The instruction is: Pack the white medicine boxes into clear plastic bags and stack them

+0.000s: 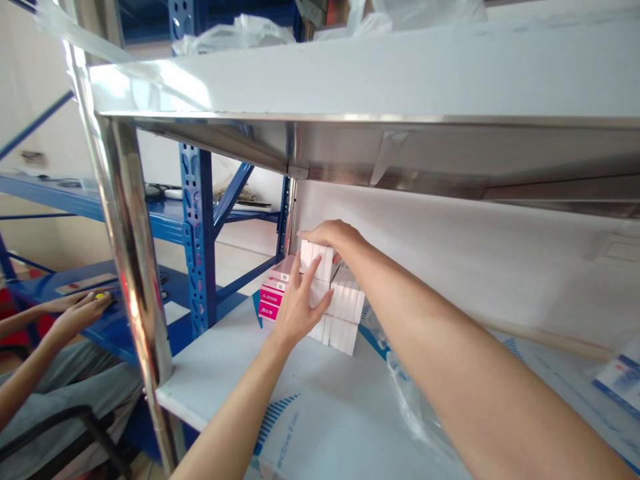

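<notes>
Head view: the fingers (311,275) of the left hand (297,313) splay against a white rectangular cardboard carton (316,261), while the fingers (313,233) of the right hand (337,237) curve over its top, holding it between them; the right thumb is hidden. The carton stands on a stack of similar white cartons (343,313), too overlapped to count. Just beside it are at least three flat pink-and-white boxes (270,300), partly hidden by the left hand. All sit on a white shelf (200,393) near a crumpled clear plastic bag (407,393), beneath a stainless steel shelf (400,150). A chrome post (133,267) and a blue perforated rack upright (197,233) stand left, where a seated co-worker's two hands (83,313) rest over a blue shelf (45,290).
</notes>
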A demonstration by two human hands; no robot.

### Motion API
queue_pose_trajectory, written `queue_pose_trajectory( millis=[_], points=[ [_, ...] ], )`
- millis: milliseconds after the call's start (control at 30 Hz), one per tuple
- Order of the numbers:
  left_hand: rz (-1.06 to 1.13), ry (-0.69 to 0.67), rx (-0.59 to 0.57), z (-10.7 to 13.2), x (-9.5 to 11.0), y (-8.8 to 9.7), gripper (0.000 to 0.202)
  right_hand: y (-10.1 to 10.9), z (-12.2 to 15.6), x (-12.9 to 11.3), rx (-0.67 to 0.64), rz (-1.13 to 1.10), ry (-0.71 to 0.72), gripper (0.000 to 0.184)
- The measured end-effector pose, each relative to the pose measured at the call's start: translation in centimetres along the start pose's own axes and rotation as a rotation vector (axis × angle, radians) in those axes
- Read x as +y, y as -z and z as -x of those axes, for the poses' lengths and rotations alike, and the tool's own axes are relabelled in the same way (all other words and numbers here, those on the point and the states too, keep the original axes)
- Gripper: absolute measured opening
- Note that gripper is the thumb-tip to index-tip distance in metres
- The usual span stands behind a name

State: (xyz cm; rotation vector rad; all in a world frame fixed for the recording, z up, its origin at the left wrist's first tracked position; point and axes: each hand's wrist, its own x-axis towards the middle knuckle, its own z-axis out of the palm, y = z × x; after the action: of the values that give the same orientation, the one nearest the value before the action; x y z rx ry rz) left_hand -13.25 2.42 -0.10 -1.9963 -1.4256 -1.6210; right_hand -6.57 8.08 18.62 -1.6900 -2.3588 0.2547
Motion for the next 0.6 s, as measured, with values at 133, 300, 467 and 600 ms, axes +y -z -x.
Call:
queue_pose_trajectory(
  millis=[133, 300, 467, 600],
  points=[
    [-0.031, 0.046, -0.019, 0.0, 0.5, 0.3, 0.055, 0.9, 2.9, 1.9, 0.016, -0.058, -0.045, 0.079],
    [-0.130, -0.116, 0.176, -0.1, 1.4, 0.5, 0.046, 1.8, 11.1, 8.2, 0.258, -0.019, 0.171, 0.075],
    [-0.051, -0.296, 0.051, 1.5, 6.4, 0.8, 0.028, 0.9, 20.6, 18.1, 0.239, 0.017, 0.140, 0.060],
    [0.066, -0.044, -0.539, 3.2, 10.6, -0.8, 0.029, -1.3, 24.1, 26.3, 0.083, 0.083, -0.051, 0.050]
  ],
)
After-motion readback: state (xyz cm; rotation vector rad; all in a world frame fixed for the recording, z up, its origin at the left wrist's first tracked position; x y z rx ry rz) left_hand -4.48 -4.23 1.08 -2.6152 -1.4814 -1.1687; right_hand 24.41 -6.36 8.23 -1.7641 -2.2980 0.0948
